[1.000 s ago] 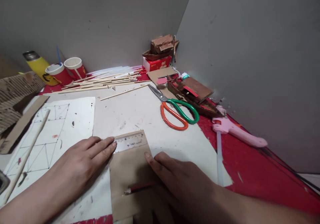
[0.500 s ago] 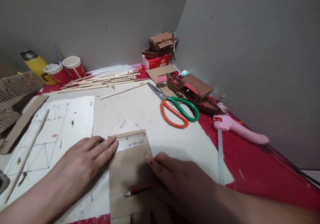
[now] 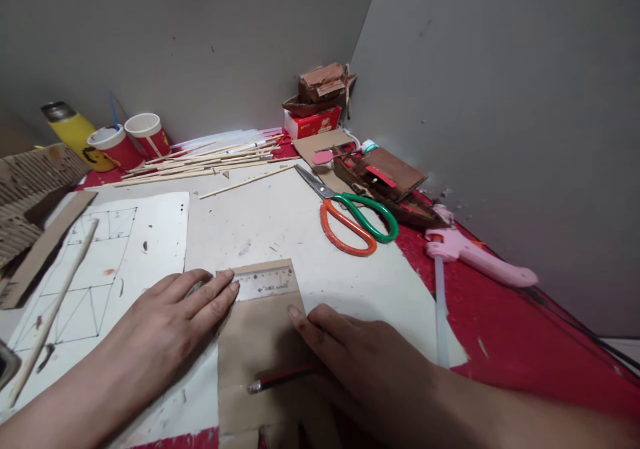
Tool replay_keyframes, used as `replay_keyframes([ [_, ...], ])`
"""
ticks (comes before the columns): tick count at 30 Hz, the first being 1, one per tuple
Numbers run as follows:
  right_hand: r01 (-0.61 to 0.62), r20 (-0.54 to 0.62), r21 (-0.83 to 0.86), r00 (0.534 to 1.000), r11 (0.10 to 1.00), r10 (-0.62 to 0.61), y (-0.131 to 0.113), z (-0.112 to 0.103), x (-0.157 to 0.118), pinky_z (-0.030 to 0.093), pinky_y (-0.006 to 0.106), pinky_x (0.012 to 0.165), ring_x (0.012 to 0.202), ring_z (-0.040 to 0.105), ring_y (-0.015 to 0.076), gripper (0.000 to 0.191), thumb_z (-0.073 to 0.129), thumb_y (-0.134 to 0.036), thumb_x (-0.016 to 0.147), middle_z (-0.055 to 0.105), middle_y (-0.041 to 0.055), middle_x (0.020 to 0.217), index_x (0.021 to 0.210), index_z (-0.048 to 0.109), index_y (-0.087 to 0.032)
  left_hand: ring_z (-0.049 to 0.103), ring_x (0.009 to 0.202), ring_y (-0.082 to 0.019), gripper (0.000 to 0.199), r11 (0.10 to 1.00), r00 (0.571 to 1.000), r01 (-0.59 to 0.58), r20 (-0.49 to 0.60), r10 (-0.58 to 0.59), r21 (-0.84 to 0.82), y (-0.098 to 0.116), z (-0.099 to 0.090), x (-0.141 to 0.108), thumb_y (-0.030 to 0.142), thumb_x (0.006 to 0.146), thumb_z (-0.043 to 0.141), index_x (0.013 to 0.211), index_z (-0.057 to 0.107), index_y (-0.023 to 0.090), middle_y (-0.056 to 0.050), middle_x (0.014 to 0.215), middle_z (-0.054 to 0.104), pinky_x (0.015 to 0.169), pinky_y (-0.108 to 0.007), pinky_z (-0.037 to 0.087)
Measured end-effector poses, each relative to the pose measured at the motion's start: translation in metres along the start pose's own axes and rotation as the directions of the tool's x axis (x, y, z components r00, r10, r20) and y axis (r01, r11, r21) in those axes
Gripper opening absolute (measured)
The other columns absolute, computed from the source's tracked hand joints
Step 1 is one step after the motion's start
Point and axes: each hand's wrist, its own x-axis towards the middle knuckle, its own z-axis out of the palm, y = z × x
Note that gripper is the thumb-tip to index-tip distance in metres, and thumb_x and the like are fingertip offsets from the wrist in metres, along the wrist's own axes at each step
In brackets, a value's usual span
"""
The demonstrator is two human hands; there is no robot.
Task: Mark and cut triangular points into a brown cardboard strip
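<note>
My left hand (image 3: 175, 315) lies palm down with its fingers stretched out, the fingertips pressing the left end of a clear ruler (image 3: 265, 284). The ruler lies across the upper end of a brown cardboard piece (image 3: 257, 342), just below its far edge. Over the cardboard's right side rests my right hand (image 3: 350, 342), its fingers curled and the thumb near the right edge. A dark red pencil (image 3: 285, 377) sticks out leftward from beneath this hand, eraser end showing. The hand hides the pencil's other end.
Scissors (image 3: 350, 225) with orange and green handles lie beyond my hands. Right of them are a pink glue gun (image 3: 480, 259) and a brown model boat (image 3: 390, 182). Wooden sticks (image 3: 200, 164) and paper cups (image 3: 145, 125) stand at the back. On the left lies a drawn paper sheet (image 3: 160, 235).
The ruler and my left fingertips have shifted very slightly to the right over the cardboard. My right hand stays in place with the pencil.
</note>
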Motion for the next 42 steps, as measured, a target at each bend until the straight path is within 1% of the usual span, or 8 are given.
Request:
replay_keyframes([
  [7,0.020,-0.058,-0.026,0.998,0.999,-0.021,0.000,0.003,-0.001,0.052,0.033,0.054,0.072,0.071,0.0238,0.064,0.060,-0.007,0.077,0.073,0.0114,0.101,0.138,0.042,-0.003,0.059,0.124,-0.034,0.052,0.997,0.998,0.015,0.054,-0.019,0.073,0.006,-0.008,0.000,0.012,0.097,0.041,0.148,0.051,0.017,-0.011,0.154,0.051,0.093,-0.048,0.054],
  [14,0.024,-0.026,0.000,0.999,1.000,-0.024,0.003,0.008,-0.007,0.058,0.034,0.062,0.081,0.072,0.0255,0.072,0.059,-0.008,0.073,0.072,0.0132,0.108,0.142,0.039,-0.005,0.062,0.123,-0.027,0.048,0.978,0.986,-0.149,-0.049,0.158,0.145,0.058,-0.025,-0.006,0.015,0.096,0.038,0.139,0.059,0.008,-0.012,0.141,0.064,0.094,-0.035,0.056],
  [17,0.021,-0.021,0.009,1.000,1.000,-0.021,0.003,0.012,-0.009,0.060,0.034,0.062,0.081,0.072,0.0257,0.071,0.057,-0.007,0.073,0.072,0.0138,0.109,0.142,0.040,-0.005,0.057,0.131,-0.028,0.048,0.976,0.992,-0.113,-0.038,0.122,0.185,0.069,-0.025,-0.008,0.011,0.096,0.038,0.140,0.057,0.008,-0.013,0.144,0.062,0.100,-0.034,0.054],
  [23,0.026,-0.076,-0.018,0.997,0.999,-0.028,0.005,0.017,-0.011,0.061,0.035,0.057,0.081,0.073,0.0271,0.064,0.048,-0.006,0.082,0.072,0.0166,0.108,0.145,0.039,-0.004,0.038,0.148,-0.029,0.053,0.986,0.995,0.100,-0.037,-0.096,0.136,0.069,-0.013,-0.008,0.014,0.096,0.040,0.147,0.050,0.006,-0.015,0.154,0.050,0.117,-0.040,0.042],
  [25,0.025,-0.080,-0.020,0.996,0.999,-0.027,0.005,0.017,-0.011,0.061,0.034,0.056,0.078,0.074,0.0263,0.064,0.047,-0.006,0.081,0.073,0.0163,0.107,0.144,0.041,-0.005,0.035,0.150,-0.031,0.055,0.984,0.988,0.113,-0.116,-0.098,0.137,0.068,-0.004,-0.008,0.013,0.095,0.040,0.149,0.046,0.005,-0.016,0.155,0.049,0.115,-0.040,0.043],
  [29,0.017,-0.108,-0.055,0.994,0.998,-0.023,0.004,0.016,-0.009,0.062,0.031,0.058,0.079,0.075,0.0252,0.065,0.046,-0.005,0.078,0.075,0.0148,0.107,0.142,0.043,-0.009,0.031,0.151,-0.033,0.057,0.990,0.996,0.079,-0.059,-0.072,0.117,0.065,0.009,-0.005,0.019,0.098,0.041,0.153,0.040,0.003,-0.018,0.161,0.040,0.116,-0.041,0.041],
  [36,0.035,-0.173,-0.076,0.984,0.996,-0.048,0.001,0.004,-0.001,0.060,0.030,0.051,0.071,0.075,0.0230,0.053,0.041,-0.003,0.079,0.075,0.0134,0.097,0.131,0.050,-0.007,0.053,0.137,-0.034,0.046,0.987,0.991,0.129,-0.038,-0.126,0.095,0.063,0.010,0.007,0.028,0.105,0.040,0.143,0.053,0.006,-0.015,0.151,0.053,0.105,-0.044,0.053],
  [42,0.018,-0.124,0.097,0.992,0.995,-0.005,0.006,0.001,-0.002,0.058,0.031,0.055,0.072,0.073,0.0237,0.053,0.049,-0.006,0.085,0.073,0.0118,0.100,0.138,0.048,-0.009,0.062,0.126,-0.035,0.049,0.989,0.988,0.140,-0.068,-0.138,0.035,0.059,0.007,0.012,0.036,0.101,0.048,0.139,0.058,0.006,-0.015,0.142,0.062,0.099,-0.045,0.056],
])
